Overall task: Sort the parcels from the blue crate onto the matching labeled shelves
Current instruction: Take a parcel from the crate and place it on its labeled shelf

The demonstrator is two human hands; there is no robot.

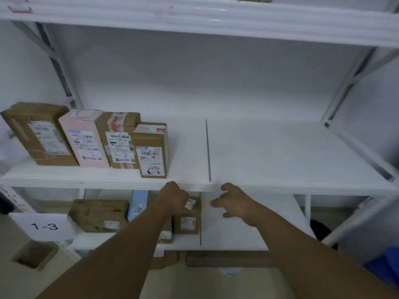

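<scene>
The left hand [172, 197] curls over the top of a small brown parcel [187, 223] standing on the lower shelf [237, 236]. The right hand [235, 203] hovers just beside it, fingers loosely spread, holding nothing. A "1-3" label [44, 226] hangs at left. Four boxes [97, 141] stand on the middle shelf [280, 158]. The blue crate [386, 266] shows at lower right.
</scene>
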